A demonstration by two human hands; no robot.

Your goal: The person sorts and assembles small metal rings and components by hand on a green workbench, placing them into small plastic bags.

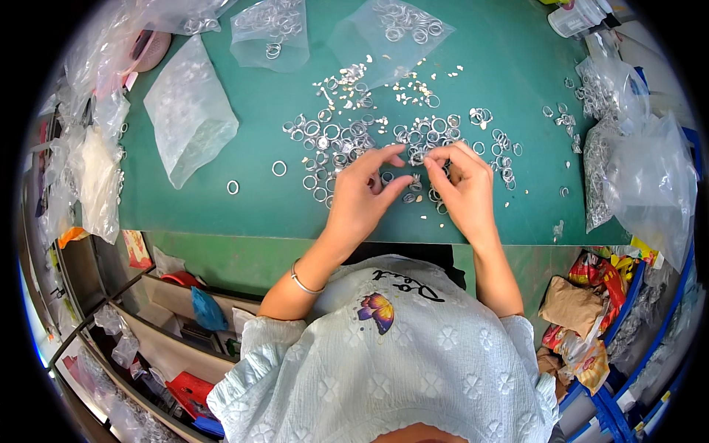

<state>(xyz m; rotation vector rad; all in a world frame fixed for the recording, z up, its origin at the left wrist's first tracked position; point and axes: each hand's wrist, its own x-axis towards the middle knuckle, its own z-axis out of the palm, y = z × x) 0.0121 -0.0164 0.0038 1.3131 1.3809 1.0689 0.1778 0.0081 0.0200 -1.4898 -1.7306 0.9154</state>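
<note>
Silver-coloured metal rings (414,184) lie between the two hands and just beyond them. The left hand (362,179) is half curled, thumb and forefinger apart in a loose C, beside the near right edge of the left heap (342,158); whether it holds anything small I cannot tell. The right hand (467,179) bends its thumb and forefinger close together over the near edge of the right heap (422,136); I cannot tell whether a ring is caught between them.

The rings are thin, round and shiny, some with a broader decorated face, lying flat, tilted or overlapping. They make two main heaps, too tangled to count singly, with smaller clusters (506,156) to the right. Two loose rings (272,168) sit apart on the left of the green table (258,214). Pale flakes (401,97) are strewn beyond the heaps.

Farther out, two clear bags (272,28) with rings lie at the far side, one flat translucent bag (188,111) at left, and one white cup (572,20) at far right. A bulging bag of rings (600,173) stands at the right edge.
</note>
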